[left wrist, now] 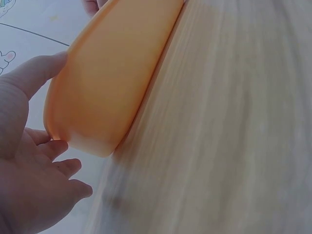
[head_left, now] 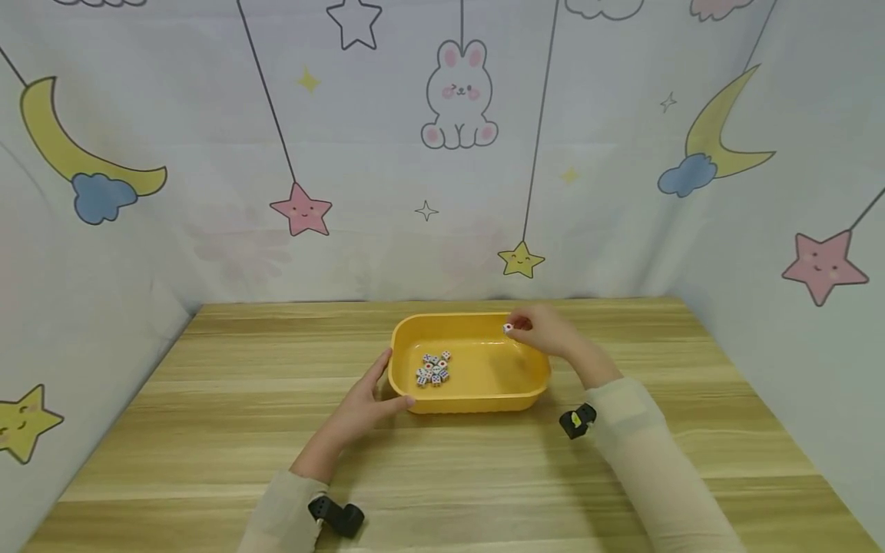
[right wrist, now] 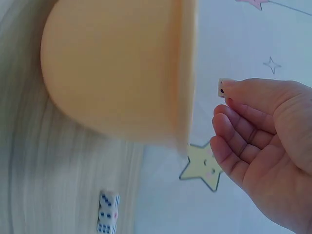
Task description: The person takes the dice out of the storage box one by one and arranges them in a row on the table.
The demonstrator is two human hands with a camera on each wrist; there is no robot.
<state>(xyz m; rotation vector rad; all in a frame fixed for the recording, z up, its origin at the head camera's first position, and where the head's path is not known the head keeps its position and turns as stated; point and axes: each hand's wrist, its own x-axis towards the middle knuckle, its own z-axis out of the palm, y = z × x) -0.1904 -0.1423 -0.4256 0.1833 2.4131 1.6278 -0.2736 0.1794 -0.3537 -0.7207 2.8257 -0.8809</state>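
Note:
A yellow plastic tray (head_left: 477, 403) sits on the table, with a cluster of small white dice (head_left: 433, 371) at its left end. My left hand (head_left: 359, 407) spans the tray's front left corner, thumb at the front rim and fingers spread along the left side. In the left wrist view, the thumb and a fingertip meet the tray's outer wall (left wrist: 112, 73). Over the back right end of the tray, my right hand (head_left: 549, 332) pinches one white die (head_left: 508, 328) between thumb and finger. The right wrist view shows that die (right wrist: 222, 88) at the thumb tip, above rim height.
Outside the tray, a short row of dice (right wrist: 107, 212) lies on the table in the right wrist view; the hand hides it from the head view. The wooden table (head_left: 276, 346) ends at a printed cloth wall (head_left: 373, 253). Black cameras (head_left: 336, 516) are strapped to both wrists.

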